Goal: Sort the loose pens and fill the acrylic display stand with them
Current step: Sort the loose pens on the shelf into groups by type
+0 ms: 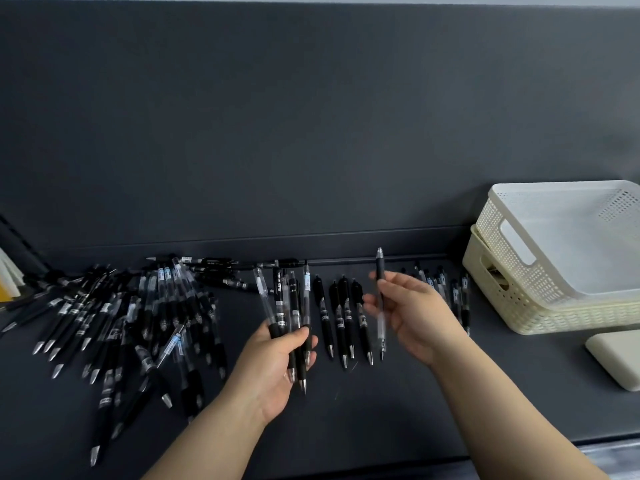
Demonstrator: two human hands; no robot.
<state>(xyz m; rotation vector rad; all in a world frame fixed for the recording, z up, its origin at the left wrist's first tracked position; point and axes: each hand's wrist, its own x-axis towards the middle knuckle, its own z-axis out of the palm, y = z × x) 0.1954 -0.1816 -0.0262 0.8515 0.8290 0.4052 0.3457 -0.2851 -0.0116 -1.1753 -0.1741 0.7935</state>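
Head view, dark table (381, 427) running 9 to 3 o'clock across the frame. My left hand (273, 372) sits at about 6 o'clock of centre, fingers curled round a bundle of pens (280, 296). There are roughly five in the bundle, fanned out, clicker ends toward 12 and metal tips toward 6; some are clear-barrelled, some black.

My right hand (415, 313) is at 4 o'clock of centre, with thumb and fingers pinching a single pen (380, 271). That pen is near upright, dark end at 12 and tip at 6, and its lower half is motion-blurred.

Between the two hands a row of four black pens (341, 317) lies on the table, side by side, tips toward 6, just apart from each other. A big loose pile of pens (114, 320) lies at 9 o'clock of my left hand, overlapping, mostly tips toward 7, with a few lying crosswise at the pile's 1 o'clock edge. A small group of pens (464, 299) lies at 2 o'clock of my right hand, partly hidden behind it; I cannot tell the count.

A white perforated basket (554, 184) at 3 o'clock of the frame is nested tilted inside a cream basket (519, 306). A flat white object (616, 362) lies at 6 o'clock of the baskets, cut off by the frame edge.
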